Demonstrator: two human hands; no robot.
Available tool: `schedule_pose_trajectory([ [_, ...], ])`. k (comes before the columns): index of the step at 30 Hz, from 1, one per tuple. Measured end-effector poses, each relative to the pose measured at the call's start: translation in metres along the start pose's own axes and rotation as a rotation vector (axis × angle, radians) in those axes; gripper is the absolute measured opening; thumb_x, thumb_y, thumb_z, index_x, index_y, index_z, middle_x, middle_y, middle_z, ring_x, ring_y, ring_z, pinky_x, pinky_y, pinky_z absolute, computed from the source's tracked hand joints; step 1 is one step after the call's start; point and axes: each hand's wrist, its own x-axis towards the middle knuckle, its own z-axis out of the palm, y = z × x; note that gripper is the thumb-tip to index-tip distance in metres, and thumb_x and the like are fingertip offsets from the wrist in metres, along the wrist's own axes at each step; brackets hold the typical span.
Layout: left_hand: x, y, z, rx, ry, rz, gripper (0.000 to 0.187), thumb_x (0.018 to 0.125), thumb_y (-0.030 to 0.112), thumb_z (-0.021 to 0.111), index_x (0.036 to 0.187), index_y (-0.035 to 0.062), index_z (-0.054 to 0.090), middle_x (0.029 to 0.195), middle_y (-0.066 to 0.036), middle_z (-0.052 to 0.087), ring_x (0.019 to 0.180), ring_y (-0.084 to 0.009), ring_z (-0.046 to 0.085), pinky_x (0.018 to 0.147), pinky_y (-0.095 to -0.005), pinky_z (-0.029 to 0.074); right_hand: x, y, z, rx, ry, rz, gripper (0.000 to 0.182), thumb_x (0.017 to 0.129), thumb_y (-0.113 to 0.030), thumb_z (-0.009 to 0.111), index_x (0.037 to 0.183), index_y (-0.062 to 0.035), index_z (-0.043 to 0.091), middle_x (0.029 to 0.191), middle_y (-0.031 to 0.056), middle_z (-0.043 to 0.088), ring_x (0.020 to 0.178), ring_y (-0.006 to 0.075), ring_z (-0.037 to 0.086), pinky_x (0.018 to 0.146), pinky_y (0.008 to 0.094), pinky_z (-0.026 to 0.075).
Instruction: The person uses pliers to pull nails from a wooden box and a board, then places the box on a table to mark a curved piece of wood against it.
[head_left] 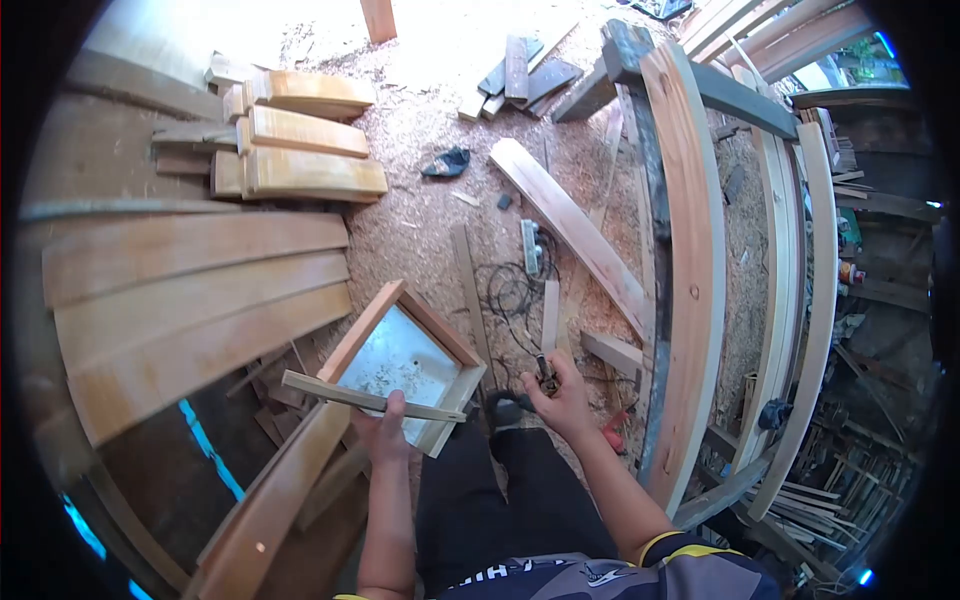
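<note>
My left hand is closed round a thin wooden strip, with the thumb on top. The strip lies across the near side of a shallow wooden frame with a whitish, dusty panel inside. Whether the hand also grips the frame is hidden. My right hand is to the right of the frame, its thumb and fingers curled towards each other round something small and dark. A black cable runs down close to these fingers; what they hold is too small to name.
Long boards and stacked shaped wood pieces lie at left. A timber rack with a long plank stands at right. On the shavings-covered floor are a pale board, a power strip and a red tool.
</note>
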Motion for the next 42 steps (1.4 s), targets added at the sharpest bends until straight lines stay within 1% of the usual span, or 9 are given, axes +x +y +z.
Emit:
schedule_pose_trajectory([
  [3,0.062,0.041,0.028,0.008,0.055,-0.003,0.067,0.08,0.007,0.083,0.14,-0.0015,0.056,0.129,-0.009,0.065,0.117,-0.0201,0.065,0.105,-0.0368,0.052,0.07,-0.029,0.021,-0.017,-0.008,-0.036,0.02,0.094,-0.016,0.078,0.099,-0.0025,0.063,0.085,0.0099,0.058,0.076,0.0185,0.058,0.069,0.0345,0.047],
  [9,0.181,0.083,0.064,0.041,0.109,-0.017,0.068,0.082,0.003,0.081,0.144,-0.001,0.051,0.134,-0.01,0.061,0.119,-0.0203,0.063,0.108,-0.0382,0.05,0.196,-0.104,0.05,0.365,-0.014,0.304,0.01,0.102,-0.013,0.069,0.106,-0.0056,0.063,0.082,-0.0058,0.056,0.069,0.0032,0.048,0.063,0.0236,0.04],
  [12,0.234,0.105,0.093,0.08,0.151,-0.009,0.069,0.084,0.002,0.08,0.145,-0.0013,0.048,0.136,-0.01,0.059,0.122,-0.0206,0.061,0.111,-0.0387,0.047,0.252,-0.122,0.053,0.578,0.029,0.381,0.008,0.103,-0.012,0.068,0.106,-0.0066,0.063,0.082,-0.0062,0.055,0.068,0.002,0.046,0.061,0.0229,0.038],
  [17,0.325,0.145,0.176,0.136,0.151,-0.014,0.065,0.086,0.003,0.08,0.143,-0.0026,0.05,0.135,-0.011,0.06,0.123,-0.0208,0.06,0.111,-0.0382,0.046,0.371,-0.138,0.037,0.425,0.021,0.153,0.009,0.103,-0.013,0.069,0.103,-0.0071,0.063,0.081,-0.0051,0.054,0.068,0.0032,0.046,0.062,0.0244,0.039],
  [23,0.458,0.172,0.31,0.156,0.091,0.064,0.065,0.088,0.003,0.079,0.143,-0.0065,0.047,0.137,-0.014,0.059,0.123,-0.0226,0.061,0.11,-0.0388,0.048,0.57,-0.145,0.04,0.311,-0.038,0.221,0.017,0.106,-0.02,0.065,0.106,-0.0069,0.075,0.083,-0.0035,0.064,0.074,0.0058,0.054,0.068,0.0258,0.044],
  [25,0.494,0.18,0.351,0.151,0.128,0.05,0.066,0.088,0.003,0.079,0.144,-0.0072,0.046,0.138,-0.015,0.058,0.124,-0.0233,0.061,0.11,-0.039,0.048,0.619,-0.152,0.032,0.348,-0.042,0.257,0.017,0.107,-0.02,0.064,0.109,-0.0076,0.075,0.08,-0.0052,0.06,0.071,0.0049,0.053,0.066,0.0245,0.042],
  [34,0.596,0.234,0.433,0.037,0.138,-0.02,0.063,0.094,0.006,0.07,0.148,-0.0056,0.04,0.141,-0.018,0.055,0.125,-0.0274,0.061,0.111,-0.043,0.05,0.755,-0.198,0.018,0.37,0.013,0.476,0.017,0.108,-0.02,0.064,0.109,-0.0058,0.074,0.076,-0.0056,0.057,0.066,0.0028,0.05,0.061,0.0228,0.041],
  [36,0.616,0.256,0.445,0.04,0.212,-0.145,0.063,0.094,0.005,0.069,0.149,-0.005,0.039,0.143,-0.019,0.054,0.126,-0.0283,0.061,0.111,-0.044,0.051,0.775,-0.21,0.021,0.376,0.029,0.527,0.017,0.106,-0.019,0.065,0.107,-0.0052,0.074,0.079,-0.0042,0.06,0.07,0.0042,0.054,0.066,0.0238,0.044],
  [42,0.728,0.312,0.472,0.165,-0.095,-0.092,0.067,0.091,0.0,0.073,0.149,-0.0043,0.04,0.141,-0.016,0.056,0.126,-0.0264,0.06,0.11,-0.0429,0.049,0.872,-0.28,0.023,0.38,0.047,0.518,0.018,0.101,-0.016,0.068,0.115,-0.0039,0.069,0.1,0.0021,0.067,0.095,0.0105,0.064,0.087,0.0289,0.05],
])
